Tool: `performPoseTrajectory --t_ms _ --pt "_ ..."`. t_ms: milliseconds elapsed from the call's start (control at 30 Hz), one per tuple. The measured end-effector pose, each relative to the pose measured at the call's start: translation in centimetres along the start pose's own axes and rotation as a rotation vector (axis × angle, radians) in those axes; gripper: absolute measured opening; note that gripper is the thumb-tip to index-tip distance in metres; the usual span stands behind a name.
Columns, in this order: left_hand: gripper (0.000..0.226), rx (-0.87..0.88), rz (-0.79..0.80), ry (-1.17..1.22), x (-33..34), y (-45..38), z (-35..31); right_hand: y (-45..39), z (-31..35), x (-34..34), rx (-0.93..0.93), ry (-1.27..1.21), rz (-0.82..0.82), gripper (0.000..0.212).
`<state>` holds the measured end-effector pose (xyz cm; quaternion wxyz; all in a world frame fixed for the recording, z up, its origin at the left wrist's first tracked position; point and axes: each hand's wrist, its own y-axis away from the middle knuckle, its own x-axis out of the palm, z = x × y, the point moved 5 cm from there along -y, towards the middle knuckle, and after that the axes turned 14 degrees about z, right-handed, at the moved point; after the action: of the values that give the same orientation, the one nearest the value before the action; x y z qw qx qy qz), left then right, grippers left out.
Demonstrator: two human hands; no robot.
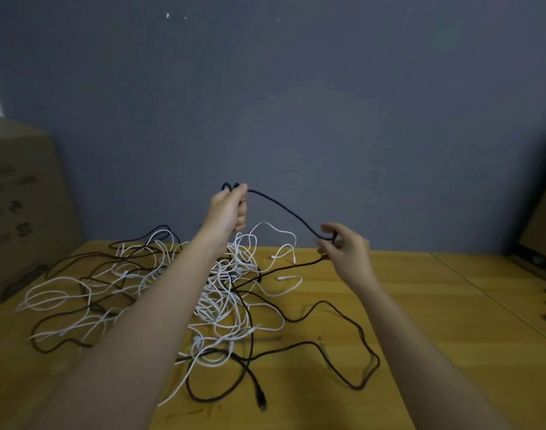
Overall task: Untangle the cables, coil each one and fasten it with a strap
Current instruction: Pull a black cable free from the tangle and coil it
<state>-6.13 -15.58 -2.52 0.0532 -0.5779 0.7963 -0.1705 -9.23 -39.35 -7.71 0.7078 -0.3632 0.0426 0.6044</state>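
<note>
Black braided cable [284, 209] runs raised between my two hands. My left hand [230, 209] is lifted highest, fingers curled tight round a few small loops of it. My right hand [343, 246], lower and further right, pinches the same cable where it bends back down toward the tangle [178, 290] of white and black cables spread over the wooden table [420, 305]. A cardboard box [23, 206] stands at the far left; I cannot tell what it holds.
</note>
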Motion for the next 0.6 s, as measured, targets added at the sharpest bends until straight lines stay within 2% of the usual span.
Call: performPoseTrajectory --t_ms 67,133,167,233,333,400,467,533,600 --pt "0.036 0.030 -0.067 0.054 -0.3 -0.4 -0.6 -0.5 0.4 -1.3 -0.032 0.044 -0.119 0.028" --pt "0.034 0.051 -0.066 0.040 -0.1 -0.9 -1.4 -1.1 0.8 -2.2 -0.025 0.109 -0.160 0.027" --pt "0.034 0.061 -0.053 0.024 0.2 -1.1 -1.9 -1.6 1.1 -2.5 -0.012 0.215 -0.163 0.027" --pt "0.034 0.085 -0.033 0.007 1.0 -1.6 -3.0 -2.7 2.3 -2.8 -0.007 0.618 -0.170 0.025" --pt "0.035 0.119 -0.005 -0.054 2.0 -2.3 -4.4 -4.9 3.9 -2.0 -0.036 1.166 0.006 0.022" --pt "0.035 0.140 0.019 -0.079 2.7 -2.6 -5.0 -6.2 4.1 -1.5 -0.011 1.318 0.141 0.020" --pt "0.034 0.170 0.038 -0.080 3.0 -2.8 -5.6 -7.0 4.6 -1.6 0.010 1.240 0.157 0.020" --pt "0.035 0.189 0.060 -0.090 3.0 -3.0 -6.2 -7.3 5.1 -2.6 0.030 0.945 0.031 0.020" --pt "0.035 0.194 0.088 -0.121 2.8 -3.3 -6.7 -7.2 5.4 -3.9 0.082 0.563 -0.099 0.034"
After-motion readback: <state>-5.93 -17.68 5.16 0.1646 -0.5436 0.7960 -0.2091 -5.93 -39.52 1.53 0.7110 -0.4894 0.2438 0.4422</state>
